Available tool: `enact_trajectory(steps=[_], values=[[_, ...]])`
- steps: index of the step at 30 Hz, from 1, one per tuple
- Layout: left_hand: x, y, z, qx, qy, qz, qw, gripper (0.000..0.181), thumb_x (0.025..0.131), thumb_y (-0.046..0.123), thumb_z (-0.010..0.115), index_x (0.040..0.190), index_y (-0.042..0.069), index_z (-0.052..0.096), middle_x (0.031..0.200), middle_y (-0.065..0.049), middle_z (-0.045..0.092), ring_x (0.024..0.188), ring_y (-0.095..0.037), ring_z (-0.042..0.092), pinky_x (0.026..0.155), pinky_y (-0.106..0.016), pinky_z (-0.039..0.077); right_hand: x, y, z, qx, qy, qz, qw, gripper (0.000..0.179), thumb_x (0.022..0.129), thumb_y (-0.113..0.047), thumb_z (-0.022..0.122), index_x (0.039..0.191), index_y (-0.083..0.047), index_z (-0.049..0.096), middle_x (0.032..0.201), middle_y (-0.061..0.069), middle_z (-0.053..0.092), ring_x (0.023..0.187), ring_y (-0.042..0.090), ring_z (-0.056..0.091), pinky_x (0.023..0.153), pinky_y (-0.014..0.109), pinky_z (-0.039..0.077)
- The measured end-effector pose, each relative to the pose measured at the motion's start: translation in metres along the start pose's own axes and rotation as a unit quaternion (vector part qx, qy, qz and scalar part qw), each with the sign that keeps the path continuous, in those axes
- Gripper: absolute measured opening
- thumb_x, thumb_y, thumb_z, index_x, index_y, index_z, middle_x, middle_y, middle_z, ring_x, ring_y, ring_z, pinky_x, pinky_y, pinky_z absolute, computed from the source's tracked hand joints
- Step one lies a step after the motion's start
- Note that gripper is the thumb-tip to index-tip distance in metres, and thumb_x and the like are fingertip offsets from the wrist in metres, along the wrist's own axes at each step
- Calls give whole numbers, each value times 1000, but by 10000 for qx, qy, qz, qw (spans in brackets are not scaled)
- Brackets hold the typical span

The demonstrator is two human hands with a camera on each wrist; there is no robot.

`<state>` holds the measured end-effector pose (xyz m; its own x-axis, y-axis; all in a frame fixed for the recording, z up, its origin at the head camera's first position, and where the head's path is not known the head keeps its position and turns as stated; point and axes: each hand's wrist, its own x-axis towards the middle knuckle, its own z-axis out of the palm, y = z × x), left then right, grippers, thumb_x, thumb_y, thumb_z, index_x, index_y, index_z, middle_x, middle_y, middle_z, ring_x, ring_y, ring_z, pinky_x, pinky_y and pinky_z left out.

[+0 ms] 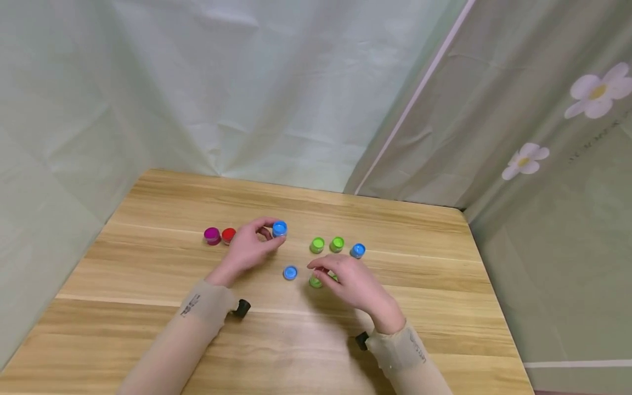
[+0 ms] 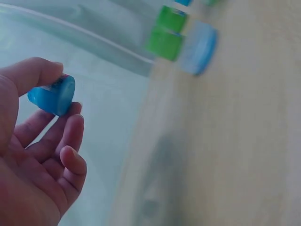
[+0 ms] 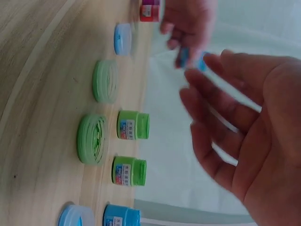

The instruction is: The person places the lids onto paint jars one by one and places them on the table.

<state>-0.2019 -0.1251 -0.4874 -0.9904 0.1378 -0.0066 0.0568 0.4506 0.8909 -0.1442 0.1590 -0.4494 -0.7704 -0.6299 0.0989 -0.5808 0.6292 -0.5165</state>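
My left hand (image 1: 249, 245) pinches a small blue paint jar (image 1: 279, 229) between thumb and fingers, held up above the table. In the left wrist view the same jar lies tilted under the thumb, the other fingers loosely curled below. A blue lid (image 1: 290, 272) rests on the wood between the hands. My right hand (image 1: 353, 280), fingers loosely bent and holding nothing, hovers over a green lid (image 1: 315, 281); it partly hides a second green lid (image 3: 92, 140). Beyond it stand two green jars (image 1: 317, 245) and a blue jar (image 1: 357, 250).
A purple jar (image 1: 212, 236) and a red jar (image 1: 229, 236) stand left of my left hand. Another blue lid (image 3: 75, 216) shows at the bottom of the right wrist view. Pale curtains (image 1: 276, 99) hang behind and beside the wooden table (image 1: 276, 351).
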Motion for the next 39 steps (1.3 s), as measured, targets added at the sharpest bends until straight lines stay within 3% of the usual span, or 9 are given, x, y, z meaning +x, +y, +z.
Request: enact_trajectory(steps=[4, 9, 15, 20, 25, 31, 39], values=[[-11, 10, -16, -189, 181, 237, 9994, 47, 96, 34, 84, 135, 14, 71, 108, -8, 68, 89, -27, 58, 71, -31, 47, 7, -2, 6, -557, -123, 320, 9979, 29, 105, -27, 73, 132, -20, 74, 131, -2, 72, 113, 16, 69, 94, 36, 58], [-24, 21, -31, -554, 230, 405, 9974, 48, 97, 35, 83, 137, 13, 70, 109, -10, 64, 82, -28, 52, 66, -26, 44, 19, -9, 15, -1048, -351, 402, 9931, 35, 103, -28, 76, 137, -20, 72, 136, 4, 69, 123, 25, 66, 102, 44, 55], [-35, 25, -39, -910, 238, 696, 9931, 42, 97, 28, 84, 134, 12, 72, 106, -11, 63, 81, -26, 51, 65, -24, 44, 30, -12, 24, -1178, -396, 402, 9914, 37, 100, -22, 77, 136, -19, 72, 130, 1, 70, 118, 21, 66, 98, 39, 56], [-42, 23, -45, -955, 343, 1022, 9896, 37, 97, 18, 83, 132, 14, 73, 103, -10, 65, 78, -25, 51, 63, -24, 42, 37, -14, 29, -1340, -456, 413, 9891, 41, 98, -24, 80, 138, -19, 71, 131, 0, 70, 116, 21, 66, 97, 38, 56], [-47, 19, -50, -849, 277, 993, 9910, 37, 98, 19, 82, 133, 14, 73, 106, -8, 66, 85, -28, 54, 69, -25, 45, 42, -17, 38, -1415, -525, 328, 9880, 44, 98, -29, 80, 139, -19, 71, 133, 3, 70, 120, 23, 66, 102, 39, 54], [-49, 17, -52, -819, 161, 846, 9929, 39, 98, 21, 83, 135, 16, 72, 107, -8, 66, 85, -30, 54, 70, -26, 46, 48, -21, 49, -1423, -537, 289, 9879, 45, 98, -34, 81, 139, -21, 71, 129, 3, 69, 114, 21, 64, 98, 39, 56], [-50, 17, -53, -820, 42, 885, 9927, 40, 98, 20, 82, 136, 16, 71, 107, -8, 65, 85, -29, 54, 69, -27, 47, 54, -23, 55, -1570, -486, 410, 9856, 42, 99, -35, 80, 138, -21, 72, 127, 3, 69, 112, 22, 64, 96, 39, 56]])
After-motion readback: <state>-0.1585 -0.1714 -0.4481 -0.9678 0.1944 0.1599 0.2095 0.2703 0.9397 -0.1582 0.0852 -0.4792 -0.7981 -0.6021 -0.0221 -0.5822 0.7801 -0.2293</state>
